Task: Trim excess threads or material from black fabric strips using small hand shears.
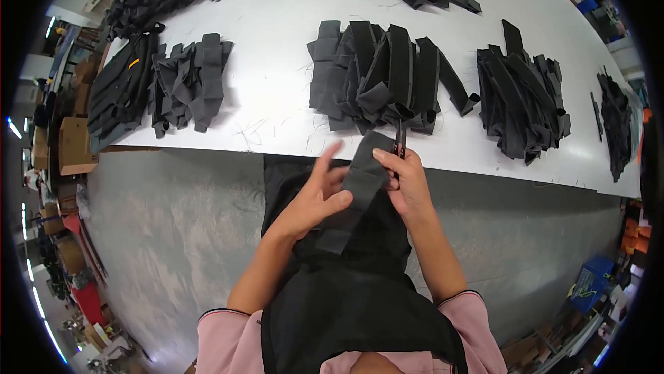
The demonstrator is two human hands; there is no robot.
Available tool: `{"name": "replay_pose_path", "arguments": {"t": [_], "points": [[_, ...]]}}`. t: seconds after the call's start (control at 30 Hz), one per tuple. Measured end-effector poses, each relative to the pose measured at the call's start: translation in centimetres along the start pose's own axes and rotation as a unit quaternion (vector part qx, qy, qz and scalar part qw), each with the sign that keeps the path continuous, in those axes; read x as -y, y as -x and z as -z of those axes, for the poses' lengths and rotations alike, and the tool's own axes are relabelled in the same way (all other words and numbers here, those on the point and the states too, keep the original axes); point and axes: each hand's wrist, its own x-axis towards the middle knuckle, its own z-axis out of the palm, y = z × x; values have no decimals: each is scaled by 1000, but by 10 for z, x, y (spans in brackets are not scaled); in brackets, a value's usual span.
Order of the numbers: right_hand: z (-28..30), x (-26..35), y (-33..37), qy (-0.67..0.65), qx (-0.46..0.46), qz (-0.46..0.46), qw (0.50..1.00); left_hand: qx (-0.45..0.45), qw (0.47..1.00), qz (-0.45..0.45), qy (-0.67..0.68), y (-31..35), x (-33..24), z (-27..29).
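Note:
Between my hands hangs a dark grey fabric strip (pixel 364 166), in front of the table's near edge. My right hand (pixel 409 181) is closed on the strip's upper part, thumb on its face. The same hand also holds a slim black tool (pixel 399 142) that looks like thread snips, its tip pointing away from me. My left hand (pixel 312 201) is open beside the strip, fingers apart, the thumb close to its left edge; whether it touches the cloth I cannot tell. Just beyond lies a pile of black and grey strips (pixel 373 76).
More strip bundles lie on the white table (pixel 270 90): one at left (pixel 190 80), one at right (pixel 519 101), others at the far side. A black item with an orange mark (pixel 124 90) rests at the left corner. Loose threads are scattered about. Cardboard boxes (pixel 77 146) stand left.

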Motion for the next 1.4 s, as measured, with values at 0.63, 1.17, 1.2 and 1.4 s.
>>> {"name": "replay_pose_path", "arguments": {"t": [0.63,1.17,1.2,1.4], "points": [[0,3,27,601,-20,421,679,-120,987,92,60,-7,-3,-31],[-29,1,31,603,71,403,685,-194,979,3,-56,12,21,-24],[-30,0,30,622,81,407,664,-203,973,6,-110,13,18,-24],[-39,-7,25,661,67,443,602,-242,913,-3,-328,16,18,-14]]}}
